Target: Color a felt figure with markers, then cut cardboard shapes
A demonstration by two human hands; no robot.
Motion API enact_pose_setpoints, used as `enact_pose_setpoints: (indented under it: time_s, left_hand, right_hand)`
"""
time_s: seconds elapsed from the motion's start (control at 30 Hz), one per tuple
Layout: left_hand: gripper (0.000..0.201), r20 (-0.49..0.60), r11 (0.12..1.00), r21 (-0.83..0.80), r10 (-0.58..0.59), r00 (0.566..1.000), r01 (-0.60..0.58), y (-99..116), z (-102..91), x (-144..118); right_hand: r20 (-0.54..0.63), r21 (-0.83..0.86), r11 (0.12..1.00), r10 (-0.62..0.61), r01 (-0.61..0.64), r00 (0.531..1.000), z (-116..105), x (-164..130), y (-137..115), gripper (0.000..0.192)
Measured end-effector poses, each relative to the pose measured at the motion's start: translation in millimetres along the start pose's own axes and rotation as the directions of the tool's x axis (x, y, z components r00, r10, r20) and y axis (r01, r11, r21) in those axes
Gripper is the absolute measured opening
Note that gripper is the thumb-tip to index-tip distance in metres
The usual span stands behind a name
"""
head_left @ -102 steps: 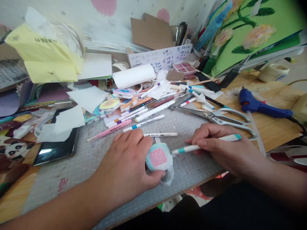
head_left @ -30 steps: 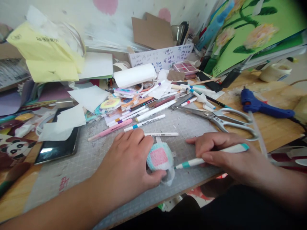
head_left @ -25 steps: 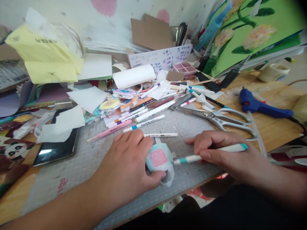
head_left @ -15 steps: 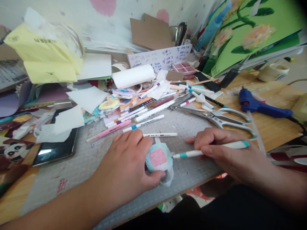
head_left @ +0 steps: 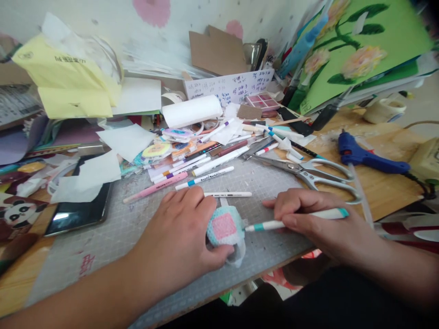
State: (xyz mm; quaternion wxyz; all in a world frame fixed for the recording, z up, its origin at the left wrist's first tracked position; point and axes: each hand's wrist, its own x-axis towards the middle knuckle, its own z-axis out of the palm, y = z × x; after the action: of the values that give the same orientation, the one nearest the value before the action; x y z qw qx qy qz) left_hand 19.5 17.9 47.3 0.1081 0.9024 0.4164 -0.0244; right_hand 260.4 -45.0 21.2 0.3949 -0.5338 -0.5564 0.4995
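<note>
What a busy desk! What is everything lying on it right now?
small block: 1, teal with pink square face, on the mat, in the left hand's grip
marker: 1, white with teal bands, in the right hand, tip at the block
cutting mat: 1, grey, gridded, at the desk front
loose pens: many, white, pink and mixed, behind the hands
scissors: 1, silver, right of the pens
glue gun: 1, blue, far right
phone: 1, black, left, partly under white paper
paper roll: 1, white, at the back
yellow paper: several sheets, back left
flower painting: 1, green, leaning back right
left hand: 1, around the block
right hand: 1, holding the marker
</note>
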Motion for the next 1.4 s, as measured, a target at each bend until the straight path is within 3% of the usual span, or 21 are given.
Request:
enact_pose_setpoints:
  time_s: [0.47,0.6,0.67,0.93,1.07,1.17,1.4]
  left_hand:
    - [0.037,-0.015,0.996,-0.094,0.001,1.0,-0.002,1,-0.3,-1]
    - [0.041,-0.076,0.996,-0.092,0.015,0.997,-0.022,-1,6.0,-2]
    - [0.041,-0.102,0.995,-0.091,0.02,0.995,-0.029,-2,8.9,-3]
    - [0.042,-0.116,0.997,-0.065,0.041,0.992,-0.049,-3,8.9,-4]
    - [0.042,-0.106,0.997,-0.066,0.034,0.994,-0.041,-3,9.5,-4]
    - [0.043,-0.11,0.998,-0.052,0.03,0.993,-0.036,-4,10.2,-5]
    - [0.066,-0.039,0.999,-0.007,0.042,0.998,-0.042,-8,4.4,-3]
  right_hand:
    - [-0.01,0.015,1.0,-0.012,0.012,1.0,1,1,3,0.019]
    - [-0.08,-0.068,0.997,0.034,-0.04,0.996,0,2,4,0.018]
    - [-0.049,-0.071,0.997,0.031,-0.034,0.998,0,3,3,0.022]
    - [-0.069,-0.07,0.996,0.049,-0.054,0.996,0,4,2,0.024]
    - [-0.06,-0.058,0.991,0.116,-0.12,0.991,0,4,0,0.019]
    - [-0.029,0.096,0.989,0.113,-0.11,0.993,0,4,-5,0.023]
    - [-0.144,0.414,0.899,0.221,-0.144,0.965,0,3,-9,0.012]
